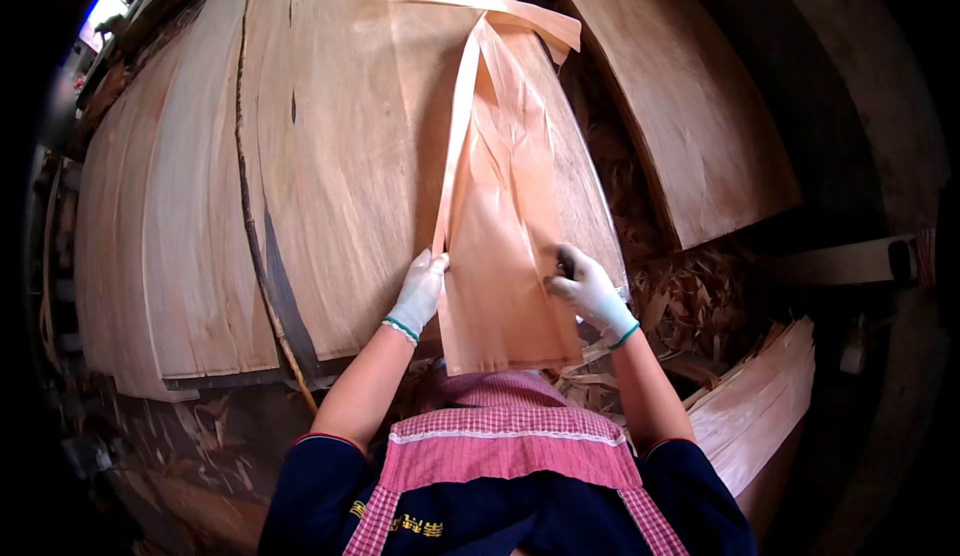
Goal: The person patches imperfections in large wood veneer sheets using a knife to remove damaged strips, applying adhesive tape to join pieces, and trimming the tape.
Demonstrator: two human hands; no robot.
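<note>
A thin, pale-orange wood veneer sheet point(500, 286) stretches away from my body, creased in its middle. Its far end is folded into a narrow strip point(530, 18) lying crosswise. My left hand point(420, 291), in a white glove with a green cuff, pinches the sheet's left edge. At the opposite edge is my right hand point(590, 296), gloved the same way, its fingers curled. Something dark shows at those fingers; whether it is a small tool or soiled glove tips, I cannot make out. The sheet lies over a stack of broad veneer sheets point(340, 156).
A long dark-edged split point(250, 186) runs through the stack at left. More veneer point(690, 96) lies to the right beyond a gap filled with shavings point(680, 291). A rough veneer piece point(755, 406) leans at lower right. Scraps litter the floor point(210, 456) at lower left.
</note>
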